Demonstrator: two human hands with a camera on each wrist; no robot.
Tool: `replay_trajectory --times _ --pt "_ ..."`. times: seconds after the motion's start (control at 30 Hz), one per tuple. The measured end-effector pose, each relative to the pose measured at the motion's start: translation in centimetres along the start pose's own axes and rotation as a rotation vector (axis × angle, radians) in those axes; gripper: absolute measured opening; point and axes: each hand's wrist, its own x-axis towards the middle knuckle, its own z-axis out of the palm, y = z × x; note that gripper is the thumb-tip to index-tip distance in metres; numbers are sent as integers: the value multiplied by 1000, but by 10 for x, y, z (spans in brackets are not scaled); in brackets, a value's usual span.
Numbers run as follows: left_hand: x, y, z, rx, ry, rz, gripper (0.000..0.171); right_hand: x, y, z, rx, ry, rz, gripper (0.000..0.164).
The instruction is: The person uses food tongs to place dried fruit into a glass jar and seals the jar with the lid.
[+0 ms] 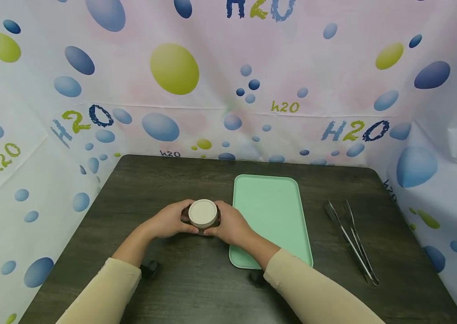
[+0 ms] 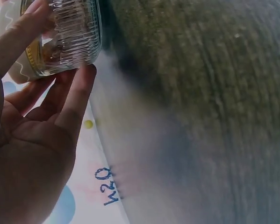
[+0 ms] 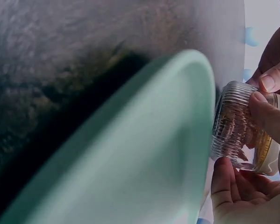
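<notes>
A ribbed glass jar (image 3: 235,123) with a cream lid (image 1: 203,212) stands upright between both hands, left of the green tray (image 1: 266,211). Brown pieces show through its glass in the right wrist view. My left hand (image 1: 168,221) grips the jar from the left, thumb on the near side and fingers around the far side. From the right, my right hand (image 1: 233,223) holds it the same way, its forearm crossing over the tray. The two thumbs nearly meet at the front of the jar.
Metal tongs (image 1: 356,247) lie on the dark wooden table (image 1: 196,288), to the right of the tray. A white sheet (image 1: 220,54) printed with blue and green dots hangs behind and along the sides of the table.
</notes>
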Motion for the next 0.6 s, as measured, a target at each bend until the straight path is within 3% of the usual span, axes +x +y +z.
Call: replay_trajectory --times 0.13,0.43,0.6 --pt "0 0 2 -47 -7 -13 84 -1 1 2 -2 11 6 81" --pt "2 -5 5 -55 -12 -6 85 -1 3 5 -13 6 11 83" --pt "0 -4 6 45 4 35 101 -3 6 -1 -87 -50 -15 91"
